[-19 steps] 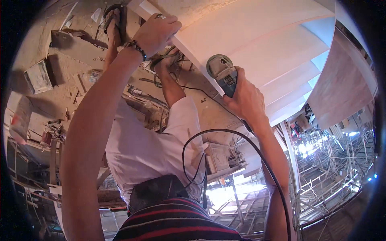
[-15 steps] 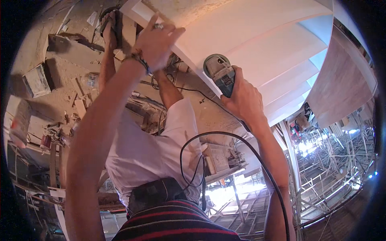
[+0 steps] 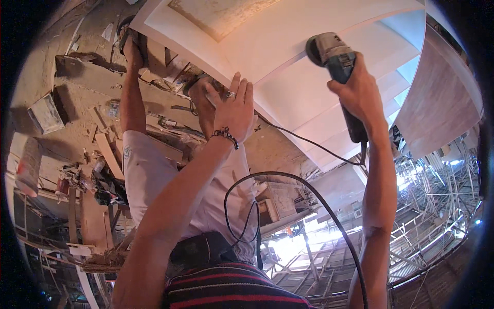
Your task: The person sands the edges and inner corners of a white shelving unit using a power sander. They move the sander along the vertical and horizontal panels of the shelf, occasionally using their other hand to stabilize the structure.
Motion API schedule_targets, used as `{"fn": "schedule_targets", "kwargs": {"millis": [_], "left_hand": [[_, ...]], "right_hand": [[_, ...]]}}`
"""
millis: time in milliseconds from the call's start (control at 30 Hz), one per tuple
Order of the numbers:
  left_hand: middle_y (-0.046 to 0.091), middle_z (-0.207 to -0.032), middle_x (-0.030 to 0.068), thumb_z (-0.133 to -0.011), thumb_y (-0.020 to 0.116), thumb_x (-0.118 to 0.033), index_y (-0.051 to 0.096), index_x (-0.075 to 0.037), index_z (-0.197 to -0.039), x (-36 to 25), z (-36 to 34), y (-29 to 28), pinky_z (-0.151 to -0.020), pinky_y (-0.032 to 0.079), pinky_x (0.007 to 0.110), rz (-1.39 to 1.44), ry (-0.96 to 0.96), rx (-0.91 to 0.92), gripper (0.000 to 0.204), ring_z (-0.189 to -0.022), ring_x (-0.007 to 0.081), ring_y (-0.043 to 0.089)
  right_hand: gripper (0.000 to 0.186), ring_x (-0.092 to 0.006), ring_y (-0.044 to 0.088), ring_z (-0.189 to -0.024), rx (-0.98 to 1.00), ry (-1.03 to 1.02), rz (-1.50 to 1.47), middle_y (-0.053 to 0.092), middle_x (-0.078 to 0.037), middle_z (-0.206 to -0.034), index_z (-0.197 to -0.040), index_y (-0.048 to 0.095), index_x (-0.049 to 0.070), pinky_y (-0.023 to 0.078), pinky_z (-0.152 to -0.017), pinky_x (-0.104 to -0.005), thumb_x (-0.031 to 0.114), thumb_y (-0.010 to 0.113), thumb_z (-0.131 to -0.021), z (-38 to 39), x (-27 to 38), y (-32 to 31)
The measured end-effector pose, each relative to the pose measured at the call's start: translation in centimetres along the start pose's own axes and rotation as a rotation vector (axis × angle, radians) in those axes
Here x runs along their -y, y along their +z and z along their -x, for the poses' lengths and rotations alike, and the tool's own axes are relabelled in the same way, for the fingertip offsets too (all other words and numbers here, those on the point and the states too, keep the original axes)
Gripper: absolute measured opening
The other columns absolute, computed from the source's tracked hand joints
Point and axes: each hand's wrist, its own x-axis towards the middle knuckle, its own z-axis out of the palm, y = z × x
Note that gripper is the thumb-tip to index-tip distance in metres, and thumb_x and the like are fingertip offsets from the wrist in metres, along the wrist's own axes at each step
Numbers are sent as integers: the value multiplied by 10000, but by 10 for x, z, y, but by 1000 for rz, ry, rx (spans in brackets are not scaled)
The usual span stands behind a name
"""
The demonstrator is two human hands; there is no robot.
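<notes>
My right hand (image 3: pixel 363 92) is wrapped round the dark body of an angle grinder (image 3: pixel 337 54) with a round disc at its head. The disc sits at or just over the curved white panelled piece (image 3: pixel 303 98); whether it touches, I cannot tell. A black cord (image 3: pixel 319 147) trails from the tool's rear end. Beside the near edge of the white piece is my left hand (image 3: pixel 233 109), fingers stretched out and holding nothing. It wears a ring and a dark bracelet (image 3: pixel 226 136).
Wood offcuts (image 3: pixel 109 154) and debris litter the ground on the left, with a dirty box (image 3: pixel 47 113) and a stained cylindrical container (image 3: pixel 27 165). A brownish curved panel (image 3: pixel 440 98) stands at the right. A black cable (image 3: pixel 288 177) loops across my front.
The grinder in my right hand has moved right and farther out over the white piece. My left hand has come right and nearer, its fingers straighter.
</notes>
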Motion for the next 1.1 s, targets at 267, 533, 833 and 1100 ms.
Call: {"fn": "schedule_targets", "kwargs": {"millis": [267, 533, 833, 1100], "left_hand": [[336, -1648, 85, -872, 745, -370, 529, -77, -1421, 2, 17, -2, -1090, 81, 909, 108, -37, -26, 658, -1613, 263, 124], [398, -1602, 90, -833, 778, -201, 575, -130, -1236, 73, 72, 11, -1165, 76, 824, 356, -41, -374, 456, -1580, 303, 255], [415, -1586, 92, -842, 773, -166, 534, -144, -1334, 139, 101, 25, -1258, 124, 664, 323, -281, -350, 548, -1567, 346, 268], [405, -1589, 122, -832, 769, -143, 528, -130, -1335, 138, 98, 31, -1268, 135, 645, 291, -285, -333, 558, -1561, 358, 273]], "right_hand": [[731, -521, 698, -921, 39, -80, -70, 717, -311, -949, -1356, 423, 29, 550, -827, -573, 236, 785, -755, 29, 12, 11], [785, -509, 698, -936, 274, -149, 21, 715, -291, -974, -1426, 390, 50, 557, -821, -573, 218, 793, -774, 66, 61, 45], [876, -476, 715, -927, 308, -191, 132, 715, -272, -983, -1470, 362, 19, 569, -800, -563, 240, 842, -771, 73, 73, 68], [857, -477, 718, -912, 294, -206, 146, 718, -275, -987, -1467, 365, 9, 572, -794, -558, 228, 820, -776, 70, 77, 68]]}}
